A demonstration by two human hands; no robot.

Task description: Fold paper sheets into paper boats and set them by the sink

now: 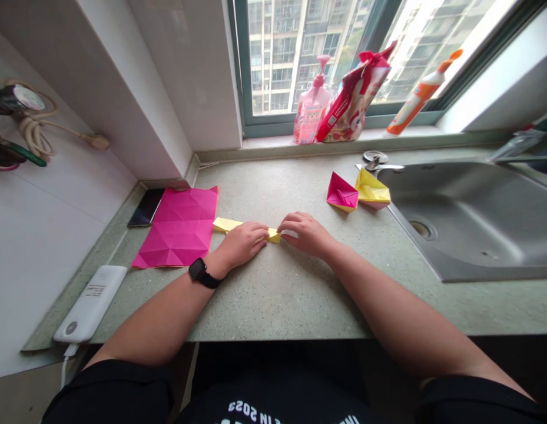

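Observation:
A narrow folded strip of yellow paper (226, 224) lies on the counter in front of me. My left hand (244, 241) lies over its middle, fingers stretched out and pressing it flat, so part of the strip is hidden. At the strip's right end, my right hand (305, 234) has its thumb and fingers curled together on the paper's tip. Creased pink paper sheets (180, 227) lie flat to the left, touching or just under the strip's left end. Back right stand two folded paper pieces, one pink (342, 192) and one yellow (373, 189).
A steel sink (476, 218) is set into the counter (273, 294) at right. A dark phone (146, 207) and a white power bank (91, 303) lie at left. On the sill stand a pink pump bottle (311, 112), a red bag (355, 100) and an orange-white bottle (421, 97).

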